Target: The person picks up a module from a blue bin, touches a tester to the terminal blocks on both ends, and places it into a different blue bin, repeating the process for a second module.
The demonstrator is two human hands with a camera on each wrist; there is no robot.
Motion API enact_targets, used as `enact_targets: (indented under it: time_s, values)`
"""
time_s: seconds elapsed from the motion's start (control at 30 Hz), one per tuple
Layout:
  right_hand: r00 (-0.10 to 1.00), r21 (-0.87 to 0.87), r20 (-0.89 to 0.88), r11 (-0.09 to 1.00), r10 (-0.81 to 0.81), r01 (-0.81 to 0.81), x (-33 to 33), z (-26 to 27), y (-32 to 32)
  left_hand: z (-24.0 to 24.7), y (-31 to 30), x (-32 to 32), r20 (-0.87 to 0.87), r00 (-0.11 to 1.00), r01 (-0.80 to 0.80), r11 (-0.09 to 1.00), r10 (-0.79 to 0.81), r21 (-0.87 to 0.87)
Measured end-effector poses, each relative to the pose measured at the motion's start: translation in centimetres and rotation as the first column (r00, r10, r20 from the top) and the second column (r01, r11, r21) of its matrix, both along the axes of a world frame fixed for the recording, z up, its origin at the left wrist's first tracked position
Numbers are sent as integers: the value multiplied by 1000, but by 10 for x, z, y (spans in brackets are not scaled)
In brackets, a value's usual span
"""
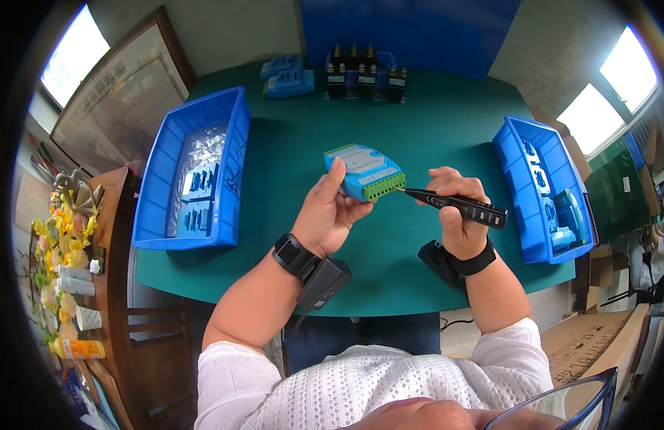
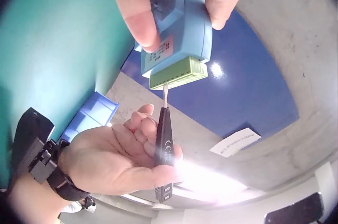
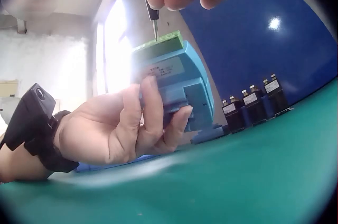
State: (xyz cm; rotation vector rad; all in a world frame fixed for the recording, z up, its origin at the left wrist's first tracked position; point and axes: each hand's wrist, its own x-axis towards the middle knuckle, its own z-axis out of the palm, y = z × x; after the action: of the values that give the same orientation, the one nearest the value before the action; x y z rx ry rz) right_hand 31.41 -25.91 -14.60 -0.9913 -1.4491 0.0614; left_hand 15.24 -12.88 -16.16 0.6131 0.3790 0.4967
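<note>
My left hand (image 1: 329,209) holds a blue plastic electronic module (image 1: 355,165) above the table, thumb on its labelled top and fingers underneath. Green screw terminal blocks (image 1: 385,188) line its two ends. My right hand (image 1: 459,188) grips a black voltage tester screwdriver (image 1: 447,201), whose metal tip points at the nearer terminal block. In the left wrist view the screwdriver's blade (image 2: 165,96) meets the face of the green block (image 2: 178,74). From the right wrist view, the left fingers (image 3: 150,105) wrap the module's underside.
Blue bins holding blue and white parts stand left (image 1: 149,193) and right (image 1: 522,186) on the green table (image 1: 303,143). At the back are several black components with metal studs (image 1: 366,75) and a few stacked blue modules (image 1: 289,84). Cameras are strapped to both wrists.
</note>
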Motion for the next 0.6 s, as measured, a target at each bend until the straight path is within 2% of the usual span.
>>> enact_targets:
  time_s: [0.1,0.6]
  values:
    - [999,42,-38,999,20,-19,-1,1,-1,-2,1,0,-1,1000,2,1000,-2,10]
    - [1000,-11,-9,1000,19,-19,-2,0,0,-1,0,0,-3,1000,8,999,-8,34]
